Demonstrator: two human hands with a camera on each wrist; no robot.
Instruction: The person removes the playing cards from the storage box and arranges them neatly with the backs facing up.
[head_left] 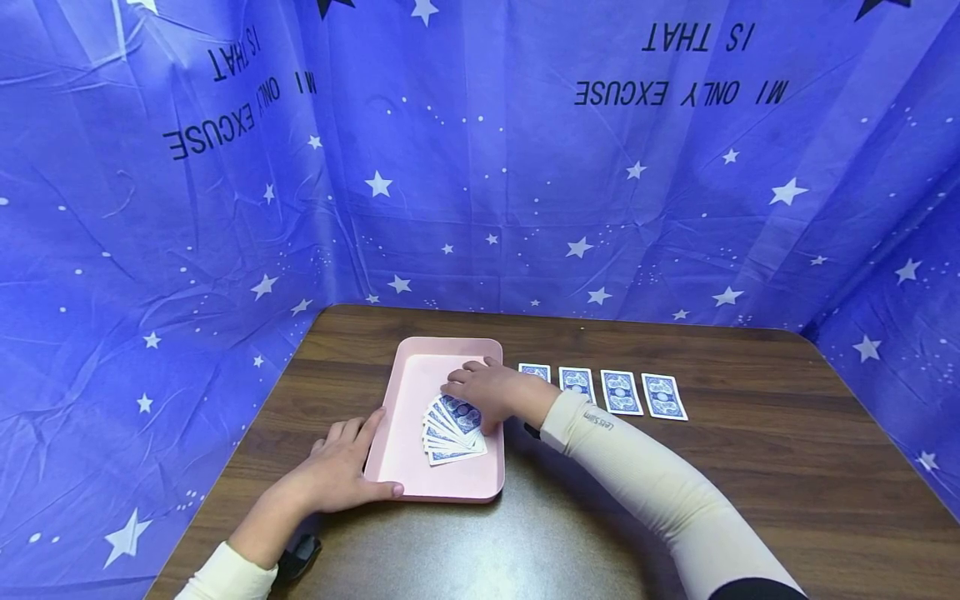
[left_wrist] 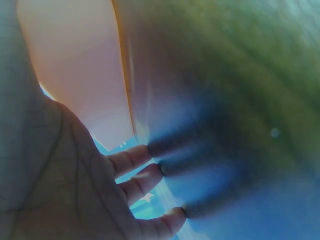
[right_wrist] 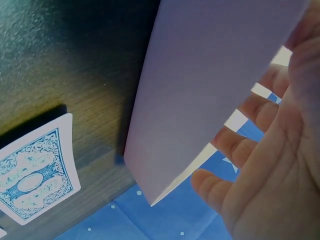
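A shallow pink tray (head_left: 390, 392) stands on the table, with a fan of blue-backed playing cards (head_left: 450, 433) lying face down inside it. My right hand (head_left: 487, 392) reaches over the tray's right wall, its fingers spread above the top of the fan and its thumb beside the cards' right edge. In the right wrist view the fingers look loosely bent behind the tray wall (right_wrist: 195, 85), and no card shows in them. My left hand (head_left: 341, 467) rests at the tray's left near corner, fingers along the outer side, thumb by the near rim.
Several face-down cards stand in a row to the right of the tray, among them a second card (head_left: 576, 383) and the rightmost card (head_left: 664, 397). My right forearm partly covers the row's left end. A blue starred curtain (head_left: 480, 208) surrounds the brown wooden table (head_left: 750, 475).
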